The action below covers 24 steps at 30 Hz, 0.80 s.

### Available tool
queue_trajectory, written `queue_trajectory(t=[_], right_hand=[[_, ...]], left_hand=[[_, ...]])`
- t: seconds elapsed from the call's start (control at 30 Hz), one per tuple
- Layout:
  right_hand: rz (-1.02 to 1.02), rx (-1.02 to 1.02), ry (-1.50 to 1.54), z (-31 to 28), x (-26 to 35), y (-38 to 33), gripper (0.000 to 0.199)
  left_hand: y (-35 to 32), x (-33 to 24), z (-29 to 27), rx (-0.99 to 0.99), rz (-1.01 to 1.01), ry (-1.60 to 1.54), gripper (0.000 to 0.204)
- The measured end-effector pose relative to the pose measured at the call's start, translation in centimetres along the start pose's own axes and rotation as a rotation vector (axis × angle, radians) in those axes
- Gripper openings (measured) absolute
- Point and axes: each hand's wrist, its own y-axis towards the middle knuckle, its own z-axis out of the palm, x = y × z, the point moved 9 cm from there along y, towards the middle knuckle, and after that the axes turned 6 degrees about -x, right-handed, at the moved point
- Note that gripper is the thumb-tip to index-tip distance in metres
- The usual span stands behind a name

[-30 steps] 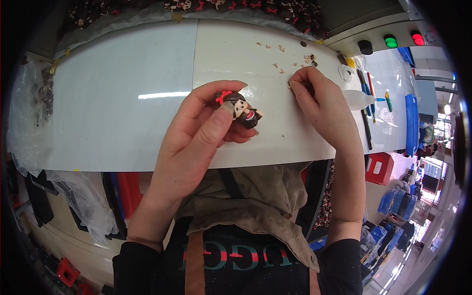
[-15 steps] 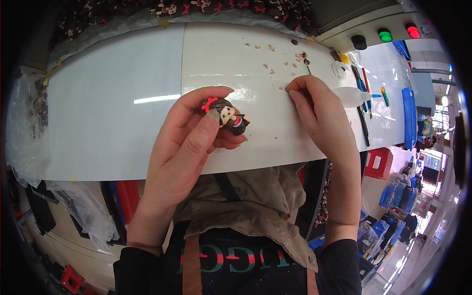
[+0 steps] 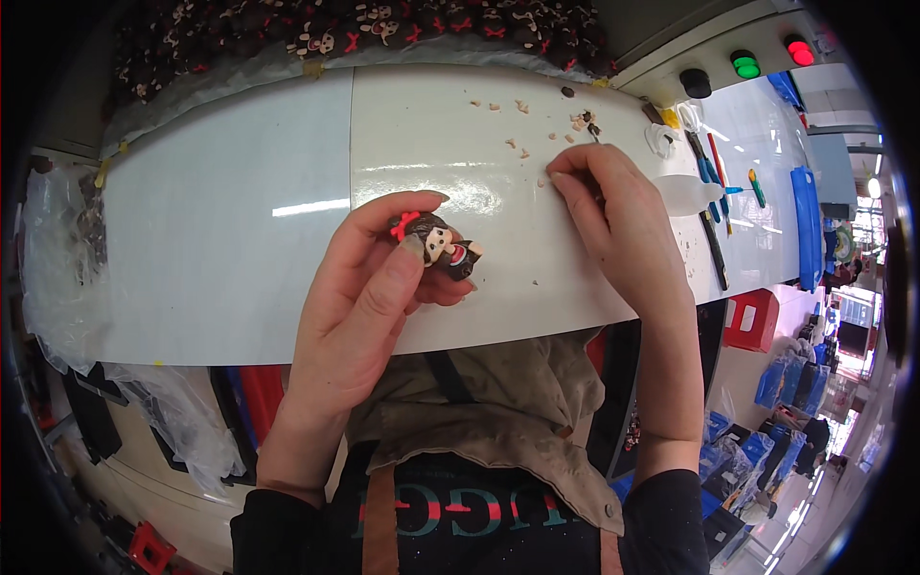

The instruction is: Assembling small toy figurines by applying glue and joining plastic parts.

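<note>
My left hand [image 3: 369,287] is closed around a small painted doll figurine [image 3: 448,251], its thumb pressed on the head. The figurine has dark brown hair, a red bow, a pale face and a dark body with a red and white patch. It lies tilted, head toward upper left. To the right, my right hand [image 3: 613,206] hovers over the white table with thumb and forefinger pinched together. A thin metal tool [image 3: 595,138] sticks out beyond its knuckles; most of it is hidden by the hand. Small pale and brown scraps [image 3: 522,107] lie scattered just beyond that hand.
Many similar figurines [image 3: 383,29] lie massed along the table's far edge. A white squeeze bottle [image 3: 685,195] and several slim hand tools [image 3: 704,163] lie at the right. Beyond are a control panel with lit buttons [image 3: 746,65] and a red crate [image 3: 750,321]. Clear plastic [image 3: 62,268] hangs at the left.
My right hand has shifted slightly left, and less of the thin tool shows beyond it. The figurine stays in my left hand, turned slightly. The whole view has tilted a little.
</note>
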Motion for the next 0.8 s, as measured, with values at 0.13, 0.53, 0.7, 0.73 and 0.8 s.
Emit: queue_trajectory(t=[0.13,0.53,0.7,0.73,0.8], right_hand=[[-0.076,-0.089,-0.01,0.2,0.3,1.2,0.013],[-0.126,-0.057,0.002,0.6,0.5,1.2,0.01],[0.005,-0.115,0.081,-0.2,-0.6,0.6,0.012],[-0.028,-0.131,0.078,-0.4,-0.4,0.7,0.012],[-0.062,-0.149,0.073,-0.6,0.1,0.9,0.012]], left_hand=[[0.0,0.0,0.0,0.01,0.001,0.0,0.039],[0.3,0.0,-0.6,0.047,0.011,-0.03,0.041],[0.2,-0.2,-0.6,0.068,0.006,-0.042,0.042],[0.2,-0.2,-0.7,0.067,0.004,-0.038,0.042],[0.1,-0.2,-0.7,0.069,0.008,-0.041,0.042]])
